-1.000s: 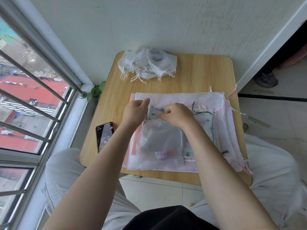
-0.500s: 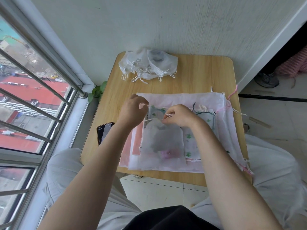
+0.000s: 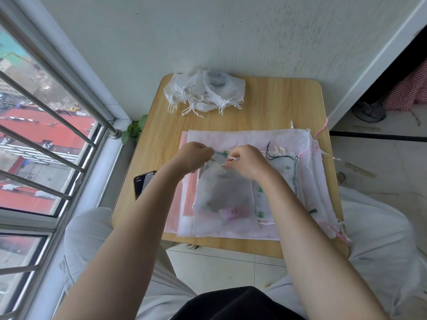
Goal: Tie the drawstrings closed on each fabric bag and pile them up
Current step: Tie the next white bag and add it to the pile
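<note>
Both the left hand (image 3: 193, 157) and right hand (image 3: 246, 161) pinch the white drawstring (image 3: 231, 159) between closed fingertips; the sheer organza bag (image 3: 225, 199) below them could slip, loosening the knot.

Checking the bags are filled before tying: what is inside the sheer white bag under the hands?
Through the sheer white bag a dark grey shape and something pink near its bottom show; the fabric blurs what they are.

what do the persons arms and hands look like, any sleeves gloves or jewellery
Both forearms are bare up to the frame edge, with no sleeves in view. The left hand and right hand wear no gloves, and no watch, bracelet or ring shows. Lower down, the person wears a black top and light grey trousers.
</note>
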Tool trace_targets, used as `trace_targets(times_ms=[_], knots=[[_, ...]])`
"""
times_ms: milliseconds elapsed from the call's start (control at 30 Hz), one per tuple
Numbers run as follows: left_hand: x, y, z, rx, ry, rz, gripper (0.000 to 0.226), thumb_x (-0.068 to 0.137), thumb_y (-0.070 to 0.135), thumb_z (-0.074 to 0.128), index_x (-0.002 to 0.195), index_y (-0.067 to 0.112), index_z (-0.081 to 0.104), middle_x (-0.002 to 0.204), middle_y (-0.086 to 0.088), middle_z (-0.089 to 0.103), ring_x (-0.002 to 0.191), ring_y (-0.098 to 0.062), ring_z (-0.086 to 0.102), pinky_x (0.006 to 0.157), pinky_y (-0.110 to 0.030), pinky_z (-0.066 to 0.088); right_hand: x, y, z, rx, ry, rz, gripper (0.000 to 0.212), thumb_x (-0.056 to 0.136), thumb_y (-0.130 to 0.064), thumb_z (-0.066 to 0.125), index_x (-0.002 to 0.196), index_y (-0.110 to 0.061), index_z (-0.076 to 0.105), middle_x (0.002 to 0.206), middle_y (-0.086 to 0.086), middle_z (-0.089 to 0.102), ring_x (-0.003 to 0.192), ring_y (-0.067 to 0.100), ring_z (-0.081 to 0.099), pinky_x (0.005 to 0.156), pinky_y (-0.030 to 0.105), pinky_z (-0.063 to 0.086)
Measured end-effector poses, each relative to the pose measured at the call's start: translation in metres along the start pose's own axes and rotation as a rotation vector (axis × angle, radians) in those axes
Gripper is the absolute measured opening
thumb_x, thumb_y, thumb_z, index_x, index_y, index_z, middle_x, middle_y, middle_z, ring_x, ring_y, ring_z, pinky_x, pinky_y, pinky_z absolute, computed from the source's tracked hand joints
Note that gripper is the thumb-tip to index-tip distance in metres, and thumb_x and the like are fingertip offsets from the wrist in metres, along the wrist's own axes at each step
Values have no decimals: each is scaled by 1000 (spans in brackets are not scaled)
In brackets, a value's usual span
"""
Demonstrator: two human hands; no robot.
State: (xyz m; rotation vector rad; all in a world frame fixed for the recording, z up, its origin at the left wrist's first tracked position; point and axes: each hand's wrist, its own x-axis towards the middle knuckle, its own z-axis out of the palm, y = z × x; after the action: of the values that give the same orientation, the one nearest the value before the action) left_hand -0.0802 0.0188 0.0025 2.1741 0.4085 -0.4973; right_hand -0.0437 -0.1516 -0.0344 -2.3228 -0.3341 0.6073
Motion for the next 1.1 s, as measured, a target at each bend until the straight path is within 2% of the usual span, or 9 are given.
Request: trace_targets(times_ms=[100,267,433,567,700,800,967,1033,1100], knots=[[-6,1,0,-344,-106,46,26,97,15,48,74,10,59,65,-3,49,57,-16,42,53,-25,34,0,-5,5,10,-11,2,13,84,-26,73,79,-14,73,86,4,70,84,23,64,73,34,50],[-4,-3,13,-487,-189,52,18,96,15,54,92,2,66,75,-13,59,54,-15,45,52,-24,33,3,-3,10,37,-8,7,15,82,-24,71,78,-9,69,80,11,68,78,25,62,69,34,47],[-3,2,23,-305,41,-10,15,93,14,62,88,7,74,64,-1,60,40,-7,39,39,-16,29,-3,-2,0,145,-44,13,3,80,-19,73,79,-16,72,77,3,69,71,10,57,60,21,41],[0,1,28,-134,120,-20,18,87,20,70,71,12,71,48,10,56,35,-1,41,38,-11,30,-7,-4,-14,286,19,35,17,83,-11,63,88,-25,72,72,-7,67,64,0,57,57,17,39],[0,3,28,-48,96,13,18,89,19,65,82,6,75,73,-4,67,57,-11,49,42,-9,35,-5,-15,-24,364,32,-9,12,88,-13,63,96,-18,71,76,0,65,74,5,61,72,20,47],[-1,2,29,-53,9,45,20,88,17,59,76,14,74,94,-5,72,74,-16,56,62,-18,44,-3,-29,-28,405,22,-72,13,89,-11,62,95,-18,70,78,0,69,71,2,63,70,17,46],[2,-2,29,-112,27,68,21,92,22,62,87,7,76,57,6,52,44,-3,40,44,-10,33,-1,-41,-23,542,146,-222,42,90,-5,57,122,-31,56,115,-12,62,100,-2,59,83,15,48],[2,-5,27,-248,1,35,24,96,20,56,92,9,76,57,6,50,42,-4,39,43,-13,32,-1,-35,-19,441,285,-198,48,90,-1,52,129,-29,50,127,-6,49,111,7,55,90,19,45],[3,-9,23,-354,-46,13,27,98,22,52,94,8,75,60,4,48,43,-7,36,41,-18,28,0,-26,-15,284,345,-113,38,90,-2,50,121,-22,57,123,-1,48,103,10,57,88,23,46]])
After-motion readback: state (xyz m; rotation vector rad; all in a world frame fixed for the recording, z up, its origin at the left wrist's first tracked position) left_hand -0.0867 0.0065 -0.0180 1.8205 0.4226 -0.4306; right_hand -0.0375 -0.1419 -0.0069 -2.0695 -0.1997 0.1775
